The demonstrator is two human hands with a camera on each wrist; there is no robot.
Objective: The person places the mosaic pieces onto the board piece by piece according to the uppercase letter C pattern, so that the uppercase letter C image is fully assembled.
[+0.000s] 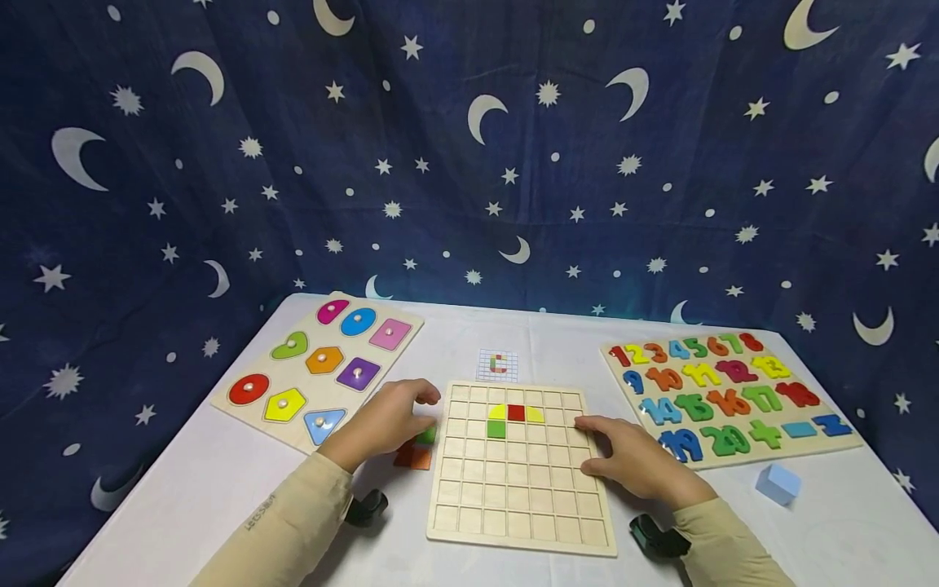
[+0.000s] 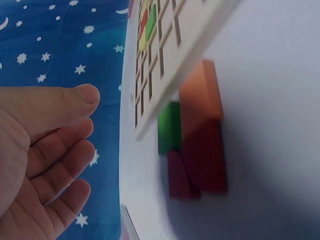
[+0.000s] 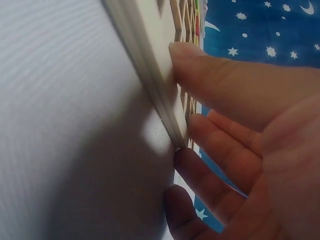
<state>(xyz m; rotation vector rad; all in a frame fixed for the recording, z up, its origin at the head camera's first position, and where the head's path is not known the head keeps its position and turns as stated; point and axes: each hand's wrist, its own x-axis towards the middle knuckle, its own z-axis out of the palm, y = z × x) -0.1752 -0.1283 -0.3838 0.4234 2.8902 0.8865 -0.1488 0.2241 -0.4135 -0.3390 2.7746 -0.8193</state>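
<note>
Pale wooden grid board point(image 1: 528, 497): lower centre of the frame, flat on a white cloth-covered table point(image 1: 132, 522). Upper rows carry a red square piece point(image 1: 516, 413) between two yellow curved-edge pieces point(image 1: 535, 415), plus a green square piece point(image 1: 496, 429) below the left-hand yellow one.

Right hand point(image 1: 638, 456): at the board's right edge, fingers slightly bent and spread from the thumb; the thumb touches the rim, no loose piece visible in the hand.

Left hand point(image 1: 389, 416): off the board's left edge, half open, fingers loosely curved, thumb and index apart; no piece visible in it. Just beside that edge, below the hand, lie bunched loose pieces: an orange block point(image 2: 201, 95), a green block point(image 2: 170, 128) and dark red blocks point(image 2: 206, 160).

Margins: small printed pattern card point(image 1: 497, 366) just above the top edge. Wooden shape-puzzle board point(image 1: 328, 334) at left and wooden number board point(image 1: 788, 451) at right; strips of cloth separate both from the grid board. Light blue cube point(image 1: 778, 484) near the number board's lower edge. Widest stretch of cloth: lower left.
</note>
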